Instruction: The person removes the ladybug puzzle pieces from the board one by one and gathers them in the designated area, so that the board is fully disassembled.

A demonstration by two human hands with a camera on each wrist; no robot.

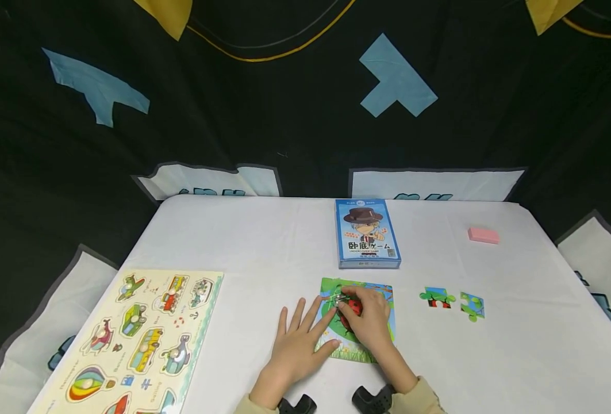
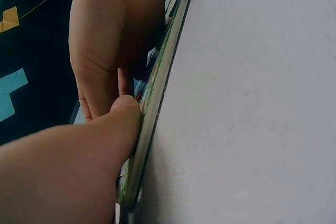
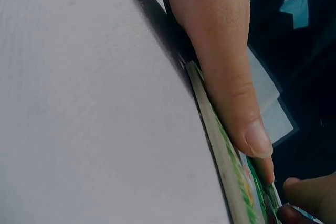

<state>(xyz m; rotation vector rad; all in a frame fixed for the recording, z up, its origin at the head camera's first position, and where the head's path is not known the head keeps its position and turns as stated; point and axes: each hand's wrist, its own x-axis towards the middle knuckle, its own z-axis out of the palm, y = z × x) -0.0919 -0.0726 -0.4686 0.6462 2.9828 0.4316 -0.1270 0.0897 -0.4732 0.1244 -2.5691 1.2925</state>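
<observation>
A small jigsaw board [image 1: 357, 352] with a red ladybug on a green ground lies in front of me. My right hand [image 1: 368, 319] is over its upper middle, thumb and index finger pinching a small puzzle piece [image 1: 340, 299], mostly covered by the fingertips. Spread fingers of my left hand [image 1: 300, 348] touch the board's left side, with the thumb near its lower left. Both wrist views show the board edge-on; the left wrist view has the left thumb [image 2: 126, 109] against it, and the right wrist view has the right thumb [image 3: 254, 135] low over the surface.
Two loose puzzle pieces, one with red [image 1: 438, 297] and one blue-green [image 1: 472, 306], lie to the right. A blue card-game box [image 1: 368, 234] stands behind the board. A pink block [image 1: 483, 235] is at the back right; a vehicle picture board [image 1: 145, 339] lies left.
</observation>
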